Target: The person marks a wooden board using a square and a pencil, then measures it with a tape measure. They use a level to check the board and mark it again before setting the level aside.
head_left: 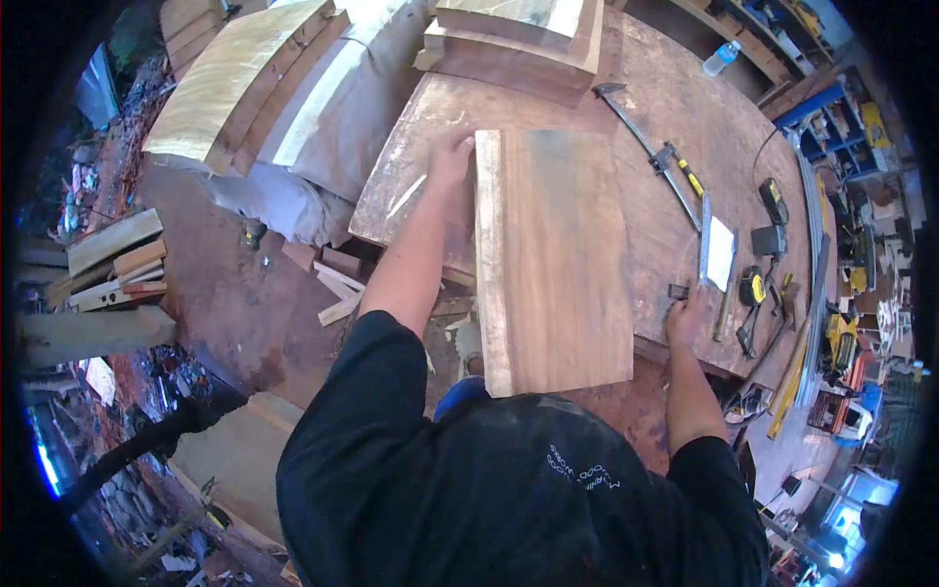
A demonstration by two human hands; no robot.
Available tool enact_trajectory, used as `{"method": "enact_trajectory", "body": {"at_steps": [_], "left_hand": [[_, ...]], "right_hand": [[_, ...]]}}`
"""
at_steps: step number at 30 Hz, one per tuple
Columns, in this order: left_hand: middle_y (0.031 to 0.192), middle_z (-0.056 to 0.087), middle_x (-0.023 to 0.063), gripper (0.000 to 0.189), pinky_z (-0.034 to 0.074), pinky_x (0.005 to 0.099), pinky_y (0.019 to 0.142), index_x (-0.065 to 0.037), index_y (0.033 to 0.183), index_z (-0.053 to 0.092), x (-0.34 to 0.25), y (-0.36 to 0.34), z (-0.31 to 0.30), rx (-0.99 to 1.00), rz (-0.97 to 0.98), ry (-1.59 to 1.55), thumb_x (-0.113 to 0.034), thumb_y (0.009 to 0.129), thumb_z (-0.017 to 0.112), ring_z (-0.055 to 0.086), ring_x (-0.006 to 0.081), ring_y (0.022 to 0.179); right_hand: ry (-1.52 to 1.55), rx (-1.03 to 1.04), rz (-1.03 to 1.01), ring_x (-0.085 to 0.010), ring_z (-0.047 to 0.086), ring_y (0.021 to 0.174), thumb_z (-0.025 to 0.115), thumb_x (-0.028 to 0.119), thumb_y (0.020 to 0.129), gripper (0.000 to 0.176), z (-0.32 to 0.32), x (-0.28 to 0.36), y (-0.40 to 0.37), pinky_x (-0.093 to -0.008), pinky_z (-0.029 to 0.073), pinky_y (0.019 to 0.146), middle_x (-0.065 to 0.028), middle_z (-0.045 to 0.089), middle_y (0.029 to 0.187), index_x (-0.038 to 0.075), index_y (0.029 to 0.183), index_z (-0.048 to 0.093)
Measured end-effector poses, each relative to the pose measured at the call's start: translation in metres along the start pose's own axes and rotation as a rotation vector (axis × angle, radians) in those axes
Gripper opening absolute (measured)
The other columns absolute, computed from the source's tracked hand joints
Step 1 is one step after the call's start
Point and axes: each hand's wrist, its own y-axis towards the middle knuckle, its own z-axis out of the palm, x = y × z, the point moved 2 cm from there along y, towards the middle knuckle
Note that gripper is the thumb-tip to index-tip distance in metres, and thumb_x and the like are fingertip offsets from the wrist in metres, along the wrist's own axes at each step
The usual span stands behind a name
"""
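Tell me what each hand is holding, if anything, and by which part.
The left hand appears to hold the wooden board by its left edge, near the far corner. Whether the right hand holds anything cannot be told.

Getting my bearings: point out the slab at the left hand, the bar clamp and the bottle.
Slab (565, 262), head view: broad face's middle.
Bar clamp (663, 158), head view: sliding arm.
Bottle (721, 60), head view: its body.

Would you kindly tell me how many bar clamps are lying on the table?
1: the bar clamp lies on the table, to the right of the wooden board. The board blocks part of the tabletop, so others may be hidden.
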Motion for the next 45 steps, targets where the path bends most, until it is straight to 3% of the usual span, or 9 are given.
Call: {"method": "enact_trajectory", "body": {"at_steps": [5, 9, 14, 24, 30, 32, 35, 38, 45], "left_hand": [[0.102, 0.070, 0.0140, 0.022, 0.050, 0.0331, 0.083, 0.003, 0.106, 0.067, -0.020, 0.006, -0.003, 0.073, -0.230, -0.154, -0.008, 0.088, 0.060, 0.066, 0.0218, 0.093], [0.092, 0.071, 0.0095, 0.018, 0.051, 0.0297, 0.074, -0.001, 0.101, 0.070, -0.030, -0.002, -0.003, -0.009, -0.154, -0.122, -0.013, 0.089, 0.064, 0.067, 0.0177, 0.083], [0.094, 0.069, 0.0154, 0.020, 0.050, 0.0357, 0.080, -0.005, 0.103, 0.068, -0.016, -0.003, 0.001, -0.144, 0.060, 0.346, -0.013, 0.086, 0.062, 0.066, 0.0295, 0.089], [0.096, 0.069, 0.0152, 0.021, 0.050, 0.0417, 0.083, -0.011, 0.102, 0.069, -0.023, -0.008, -0.003, -0.097, 0.056, 0.459, -0.023, 0.087, 0.062, 0.064, 0.0368, 0.091], [0.080, 0.069, 0.0142, 0.019, 0.053, 0.0376, 0.069, -0.005, 0.093, 0.068, -0.028, 0.001, -0.010, -0.047, 0.171, 0.480, -0.022, 0.087, 0.062, 0.068, 0.0276, 0.073], [0.074, 0.067, 0.0126, 0.022, 0.053, 0.0344, 0.065, 0.001, 0.091, 0.067, -0.014, 0.015, -0.010, -0.142, 0.015, 0.173, -0.019, 0.088, 0.060, 0.067, 0.0213, 0.069], [0.079, 0.068, 0.0159, 0.026, 0.050, 0.0374, 0.072, 0.002, 0.094, 0.067, -0.004, 0.046, -0.017, -0.222, -0.161, -0.106, -0.022, 0.087, 0.059, 0.065, 0.0262, 0.074], [0.077, 0.068, 0.0138, 0.026, 0.049, 0.0355, 0.070, 0.002, 0.090, 0.068, 0.009, 0.060, -0.028, -0.076, -0.319, 0.159, -0.023, 0.089, 0.061, 0.064, 0.0235, 0.072], [0.083, 0.068, 0.0094, 0.028, 0.051, 0.0264, 0.072, 0.003, 0.103, 0.067, 0.004, 0.027, -0.001, 0.108, -0.061, 0.087, -0.022, 0.093, 0.061, 0.063, 0.0131, 0.079]], "right_hand": [[-0.071, 0.019, 0.034, -0.0417, 0.037, 0.129, 0.050, -0.002, 0.077, 0.063, -0.005, 0.009, 0.001, -0.0484, 0.029, 0.110, -0.0248, 0.041, 0.139, 0.008, 0.139, 0.045], [-0.052, 0.073, 0.081, -0.0415, 0.038, 0.131, 0.048, 0.002, 0.081, 0.063, -0.008, 0.009, 0.003, -0.0463, 0.031, 0.111, -0.0255, 0.041, 0.140, 0.016, 0.142, 0.043], [-0.101, 0.064, 0.099, -0.0405, 0.036, 0.132, 0.048, 0.004, 0.082, 0.061, -0.004, 0.007, 0.000, -0.0455, 0.030, 0.111, -0.0244, 0.039, 0.142, 0.016, 0.141, 0.044], [-0.129, 0.058, 0.119, -0.0397, 0.038, 0.132, 0.048, 0.004, 0.082, 0.061, -0.007, 0.009, 0.000, -0.0438, 0.034, 0.109, -0.0249, 0.039, 0.142, 0.019, 0.141, 0.045], [-0.093, 0.069, 0.131, -0.0396, 0.037, 0.132, 0.048, 0.005, 0.082, 0.056, -0.007, 0.010, 0.001, -0.0456, 0.031, 0.110, -0.0229, 0.040, 0.141, 0.012, 0.137, 0.049], [-0.080, 0.070, 0.138, -0.0394, 0.037, 0.132, 0.048, 0.005, 0.082, 0.056, -0.007, 0.010, 0.001, -0.0456, 0.031, 0.110, -0.0229, 0.040, 0.141, 0.013, 0.137, 0.049], [-0.086, 0.060, 0.133, -0.0391, 0.037, 0.132, 0.048, 0.005, 0.082, 0.056, -0.007, 0.010, 0.002, -0.0456, 0.031, 0.111, -0.0228, 0.040, 0.142, 0.014, 0.138, 0.049], [-0.096, 0.051, 0.123, -0.0386, 0.036, 0.132, 0.048, 0.005, 0.082, 0.057, -0.006, 0.010, 0.001, -0.0454, 0.031, 0.111, -0.0227, 0.039, 0.143, 0.015, 0.138, 0.048], [-0.102, 0.093, 0.138, -0.0374, 0.035, 0.133, 0.051, 0.007, 0.083, 0.059, -0.007, 0.005, 0.000, -0.0448, 0.031, 0.111, -0.0225, 0.039, 0.143, 0.018, 0.140, 0.046]]}}
